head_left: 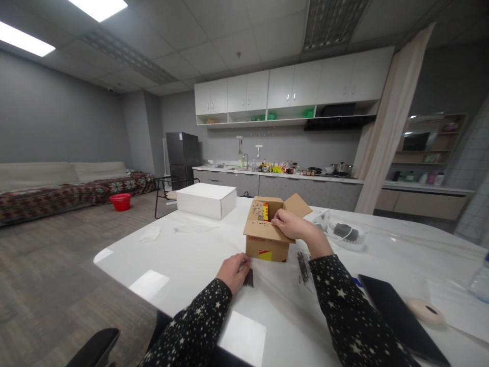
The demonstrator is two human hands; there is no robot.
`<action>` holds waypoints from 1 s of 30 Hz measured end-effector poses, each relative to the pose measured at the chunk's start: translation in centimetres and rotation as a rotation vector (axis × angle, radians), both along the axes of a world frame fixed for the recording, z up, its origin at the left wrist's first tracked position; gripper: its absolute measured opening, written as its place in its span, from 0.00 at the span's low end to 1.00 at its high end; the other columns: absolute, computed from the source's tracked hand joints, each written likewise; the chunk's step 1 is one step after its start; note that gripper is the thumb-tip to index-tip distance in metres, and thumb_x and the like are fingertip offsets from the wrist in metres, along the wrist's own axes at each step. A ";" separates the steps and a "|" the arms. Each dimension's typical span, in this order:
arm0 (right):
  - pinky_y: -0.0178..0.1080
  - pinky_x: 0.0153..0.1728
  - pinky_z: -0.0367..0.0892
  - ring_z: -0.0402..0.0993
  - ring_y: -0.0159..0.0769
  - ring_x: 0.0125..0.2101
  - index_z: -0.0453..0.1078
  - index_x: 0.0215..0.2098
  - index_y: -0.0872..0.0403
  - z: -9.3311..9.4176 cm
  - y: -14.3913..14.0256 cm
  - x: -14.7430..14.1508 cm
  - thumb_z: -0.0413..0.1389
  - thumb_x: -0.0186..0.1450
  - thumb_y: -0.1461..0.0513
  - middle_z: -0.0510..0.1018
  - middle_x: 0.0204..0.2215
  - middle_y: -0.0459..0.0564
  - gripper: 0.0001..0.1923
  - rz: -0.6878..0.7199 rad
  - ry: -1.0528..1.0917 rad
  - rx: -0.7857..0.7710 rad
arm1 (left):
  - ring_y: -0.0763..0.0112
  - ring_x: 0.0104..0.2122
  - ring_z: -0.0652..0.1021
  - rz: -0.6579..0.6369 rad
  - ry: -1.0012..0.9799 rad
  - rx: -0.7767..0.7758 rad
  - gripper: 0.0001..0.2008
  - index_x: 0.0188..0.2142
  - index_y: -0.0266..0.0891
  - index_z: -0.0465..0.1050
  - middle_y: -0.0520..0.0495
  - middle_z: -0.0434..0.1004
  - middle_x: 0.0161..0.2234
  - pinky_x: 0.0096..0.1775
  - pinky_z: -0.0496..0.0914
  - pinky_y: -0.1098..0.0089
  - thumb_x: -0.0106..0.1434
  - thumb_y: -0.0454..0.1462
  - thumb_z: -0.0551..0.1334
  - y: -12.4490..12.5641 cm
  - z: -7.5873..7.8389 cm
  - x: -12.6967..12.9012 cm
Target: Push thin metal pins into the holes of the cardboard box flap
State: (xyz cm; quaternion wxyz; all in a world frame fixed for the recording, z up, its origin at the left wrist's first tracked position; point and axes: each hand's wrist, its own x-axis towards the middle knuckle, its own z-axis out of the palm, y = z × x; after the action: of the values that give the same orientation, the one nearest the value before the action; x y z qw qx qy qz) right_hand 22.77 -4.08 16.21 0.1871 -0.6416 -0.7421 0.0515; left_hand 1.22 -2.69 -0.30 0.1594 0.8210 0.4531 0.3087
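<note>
Closest to the viewer, two arms in dark sleeves dotted with pale stars reach over a glossy white table (183, 255). The left hand (234, 271) rests on the tabletop with its fingers curled over a small dark bundle (248, 278) of thin sticks or strips; whether it grips them or only presses on them cannot be told. A second loose scatter of dark strips (303, 266) lies just right of it.

Just beyond, the right hand (292, 225) is closed on the near flap of a small brown cardboard box (267, 234). The box stands open at the middle of the table, its matte flaps spread, a red and yellow label on its front and something red and yellow inside. By the look of it, the work is mid-way: box opened, some strips out, contents still within.

To the right lie a flat black tablet (397, 318) and a smooth beige mouse (424, 310). Farther back sits a closed white box (206, 200), then a kitchen counter (275, 176) under white cabinets (290, 86).
</note>
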 end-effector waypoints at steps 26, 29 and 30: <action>0.35 0.34 0.60 0.71 0.38 0.38 0.63 0.35 0.54 -0.1 0.2 0.1 0.49 0.67 0.61 0.76 0.38 0.54 0.05 -0.007 0.038 0.029 | 0.67 0.40 0.75 0.005 0.012 -0.008 0.09 0.38 0.40 0.72 0.47 0.78 0.38 0.44 0.66 0.68 0.63 0.35 0.53 0.1 0.0 -0.1; 0.35 0.34 0.60 0.71 0.38 0.37 0.62 0.35 0.54 -0.1 0.3 0.0 0.48 0.68 0.60 0.76 0.38 0.54 0.06 -0.017 0.056 0.047 | 0.66 0.40 0.75 0.006 0.012 -0.005 0.09 0.38 0.40 0.72 0.47 0.78 0.38 0.44 0.66 0.68 0.62 0.34 0.54 0.0 0.0 -0.1; 0.35 0.33 0.60 0.71 0.38 0.37 0.62 0.35 0.53 -0.1 0.3 0.0 0.48 0.68 0.59 0.76 0.37 0.53 0.06 -0.015 0.058 0.049 | 0.66 0.40 0.75 0.006 0.010 -0.005 0.09 0.38 0.40 0.72 0.46 0.78 0.38 0.44 0.66 0.68 0.62 0.34 0.54 0.0 0.0 -0.1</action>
State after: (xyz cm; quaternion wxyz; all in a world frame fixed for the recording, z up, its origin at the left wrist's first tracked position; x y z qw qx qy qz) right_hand 22.82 -3.74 16.06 0.2243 -0.6406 -0.7327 0.0504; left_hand 1.11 -2.71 -0.27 0.1583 0.8209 0.4570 0.3037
